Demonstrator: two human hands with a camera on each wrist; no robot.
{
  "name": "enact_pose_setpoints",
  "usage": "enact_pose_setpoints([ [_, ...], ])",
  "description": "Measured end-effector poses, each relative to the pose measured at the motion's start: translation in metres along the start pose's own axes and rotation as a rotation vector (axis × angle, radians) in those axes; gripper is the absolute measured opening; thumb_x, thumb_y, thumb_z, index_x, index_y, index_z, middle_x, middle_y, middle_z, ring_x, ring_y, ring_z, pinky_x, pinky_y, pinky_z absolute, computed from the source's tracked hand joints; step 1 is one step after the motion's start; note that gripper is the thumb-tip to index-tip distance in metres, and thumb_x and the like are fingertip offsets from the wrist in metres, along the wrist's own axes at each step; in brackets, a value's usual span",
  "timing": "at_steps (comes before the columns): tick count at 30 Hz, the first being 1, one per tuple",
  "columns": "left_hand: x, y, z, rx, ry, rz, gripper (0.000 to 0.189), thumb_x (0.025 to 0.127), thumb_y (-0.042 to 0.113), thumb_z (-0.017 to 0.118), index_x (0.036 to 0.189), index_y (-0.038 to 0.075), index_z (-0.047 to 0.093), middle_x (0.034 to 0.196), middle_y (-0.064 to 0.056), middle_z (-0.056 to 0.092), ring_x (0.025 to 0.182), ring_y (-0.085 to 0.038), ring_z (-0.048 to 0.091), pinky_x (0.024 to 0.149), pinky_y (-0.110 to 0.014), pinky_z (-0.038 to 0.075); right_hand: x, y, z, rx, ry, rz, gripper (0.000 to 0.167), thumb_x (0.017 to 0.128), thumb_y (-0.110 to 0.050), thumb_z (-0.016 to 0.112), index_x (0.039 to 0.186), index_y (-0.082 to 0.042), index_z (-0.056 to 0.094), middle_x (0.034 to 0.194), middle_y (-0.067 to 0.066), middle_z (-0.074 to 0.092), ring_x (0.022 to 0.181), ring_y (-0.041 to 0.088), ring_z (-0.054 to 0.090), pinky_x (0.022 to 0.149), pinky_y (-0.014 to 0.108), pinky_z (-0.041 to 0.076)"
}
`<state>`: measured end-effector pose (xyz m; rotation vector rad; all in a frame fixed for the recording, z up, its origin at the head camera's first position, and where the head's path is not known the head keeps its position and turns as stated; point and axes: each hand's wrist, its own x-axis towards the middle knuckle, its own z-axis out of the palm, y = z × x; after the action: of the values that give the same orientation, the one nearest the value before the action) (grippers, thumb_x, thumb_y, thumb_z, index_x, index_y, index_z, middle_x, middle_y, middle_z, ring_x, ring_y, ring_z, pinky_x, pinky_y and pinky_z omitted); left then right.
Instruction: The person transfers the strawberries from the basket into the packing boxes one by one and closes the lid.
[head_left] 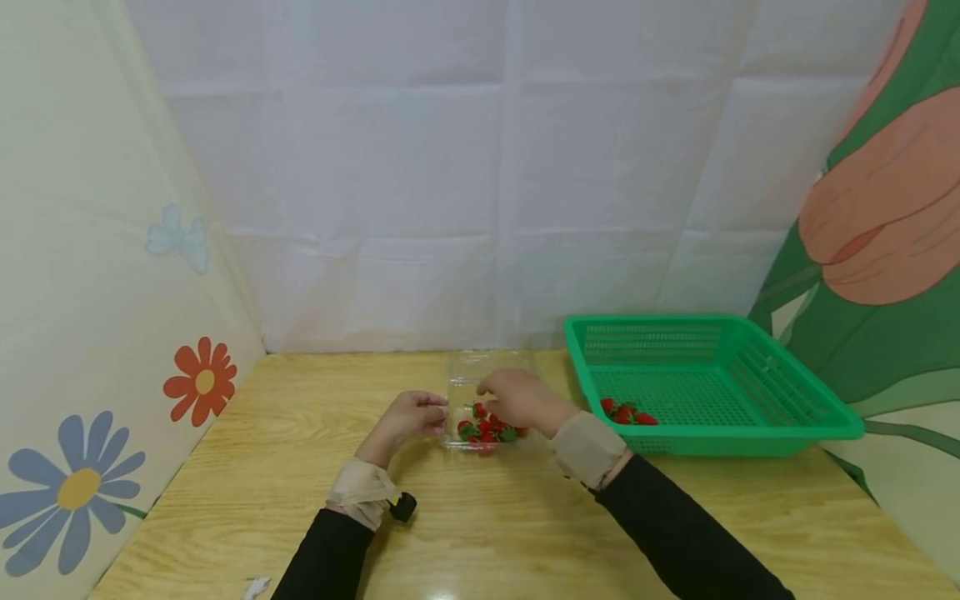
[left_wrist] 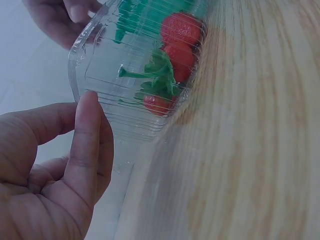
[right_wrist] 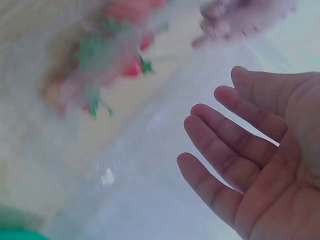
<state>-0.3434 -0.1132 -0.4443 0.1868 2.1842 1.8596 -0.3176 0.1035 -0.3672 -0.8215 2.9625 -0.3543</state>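
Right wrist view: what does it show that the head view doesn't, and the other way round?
Only the right wrist view: the palm side of the right hand, its fingers apart, holding nothing.
Only the head view: the strawberries in the green basket, the printed blue flower and the black sleeves.
Both: that hand, the left hand and the strawberries in the clear container, which the wrist view blurs.

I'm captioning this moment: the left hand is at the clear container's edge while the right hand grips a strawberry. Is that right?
Not quite: the right hand grips nothing; the right wrist view shows it empty. The left hand is at the edge of the clear container, as you say.
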Motion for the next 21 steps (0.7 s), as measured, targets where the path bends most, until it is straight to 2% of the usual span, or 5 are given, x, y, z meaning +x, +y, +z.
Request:
enact_pose_setpoints([
  [5,0.000,0.000,-0.001,-0.004,-0.003,0.003,0.032,0.099,-0.001,0.059,0.126,-0.019,0.056,0.097,-0.018,0.070,0.072,-0.010,0.065,0.065,-0.020,0.059,-0.020,0.018,-0.029,0.071,-0.006,0.040,0.034,0.103,-0.015,0.061,0.134,-0.001,0.062,0.134,0.017,0.063,0.121,0.034,0.061,0.101,0.049,0.053],
  [13,-0.002,0.001,-0.001,-0.007,-0.007,-0.010,0.033,0.100,-0.002,0.058,0.127,-0.020,0.055,0.099,-0.022,0.069,0.072,-0.009,0.065,0.066,-0.020,0.059,-0.055,0.062,-0.062,0.059,0.050,0.093,0.037,0.102,-0.017,0.063,0.135,0.001,0.062,0.132,0.021,0.063,0.118,0.038,0.062,0.095,0.051,0.055],
  [21,-0.001,0.001,0.000,-0.013,-0.007,-0.008,0.031,0.100,-0.003,0.058,0.126,-0.019,0.056,0.096,-0.019,0.069,0.070,-0.009,0.064,0.065,-0.020,0.058,-0.091,0.105,-0.074,0.096,0.053,0.166,0.042,0.101,-0.021,0.065,0.134,0.005,0.061,0.132,0.026,0.061,0.119,0.044,0.059,0.094,0.056,0.053],
])
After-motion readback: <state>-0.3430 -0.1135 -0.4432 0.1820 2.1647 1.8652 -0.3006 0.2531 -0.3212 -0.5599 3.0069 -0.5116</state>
